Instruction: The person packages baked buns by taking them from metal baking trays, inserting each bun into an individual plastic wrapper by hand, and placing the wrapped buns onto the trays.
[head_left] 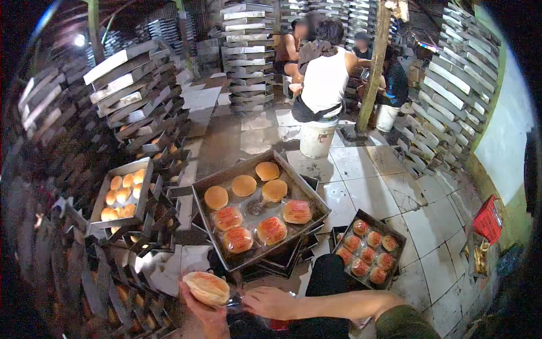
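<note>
The left hand (200, 311) is cupping a bun (206, 289) from the side and beneath, its fingers partly open around it; the bun is hiding part of the palm. The bun is resting low in front of the person, just below the near corner of the large tray (293, 235). The right hand (268, 302) is closing its fingertips on clear film (234, 303) at the bun's right side, near the left hand. How tightly it is gripping cannot be told.

The large tray is holding eight buns: four bare, lying toward the far side, and four in red-printed wrappers, lying nearer. To its right, a smaller tray (383, 227) is holding nine wrapped buns. To its left, another tray (145, 195) is carrying more bare buns.

The right forearm is crossing in front of a dark-clad knee (327, 277), which is standing close to the smaller tray. Farther off, a person in a white top (324, 79) is sitting on a bucket (319, 139); a post (374, 73) is partly screening the people beyond.
</note>
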A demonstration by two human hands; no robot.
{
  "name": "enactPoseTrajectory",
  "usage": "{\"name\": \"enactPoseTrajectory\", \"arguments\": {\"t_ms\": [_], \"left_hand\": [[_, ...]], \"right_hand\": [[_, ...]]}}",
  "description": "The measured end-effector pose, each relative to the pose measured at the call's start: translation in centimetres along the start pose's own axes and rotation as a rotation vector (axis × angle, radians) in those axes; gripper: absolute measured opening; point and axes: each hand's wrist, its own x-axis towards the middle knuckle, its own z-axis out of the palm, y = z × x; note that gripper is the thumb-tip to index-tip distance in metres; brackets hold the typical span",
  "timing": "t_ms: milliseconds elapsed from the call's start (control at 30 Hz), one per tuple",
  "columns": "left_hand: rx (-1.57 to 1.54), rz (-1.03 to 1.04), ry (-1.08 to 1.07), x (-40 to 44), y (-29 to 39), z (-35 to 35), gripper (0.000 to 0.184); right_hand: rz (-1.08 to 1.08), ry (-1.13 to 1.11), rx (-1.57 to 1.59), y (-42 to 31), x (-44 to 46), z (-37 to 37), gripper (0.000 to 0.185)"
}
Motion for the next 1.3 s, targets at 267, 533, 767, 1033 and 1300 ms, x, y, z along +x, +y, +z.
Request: {"name": "enactPoseTrajectory", "arguments": {"t_ms": [267, 533, 767, 1033, 1300], "left_hand": [[-0.107, -0.020, 0.202, 8.0, 3.8, -11.1, 0.071], [-0.022, -0.585, -0.231, -6.1, 3.3, 0.9, 0.042], [1.086, -0.219, 0.088, -8.0, 3.7, -8.5, 0.036], [1.298, 0.008, 0.088, -6.5, 2.4, -8.5, 0.029], [1.240, 0.358, 0.016, -9.1, 4.1, -5.2, 0.017]], "right_hand": [[-0.138, -0.977, 0.825, -3.6, -1.2, 0.8, 0.033], [0.247, 0.256, 0.835, 0.6, 2.3, -0.4, 0.074], [0.764, 0.024, 1.019, -2.6, -2.7, 9.5, 0.063], [0.881, 0.069, 0.774, -0.5, -1.3, 9.6, 0.022], [0.598, 0.322, 0.521, -3.4, -2.1, 4.9, 0.015]]}}
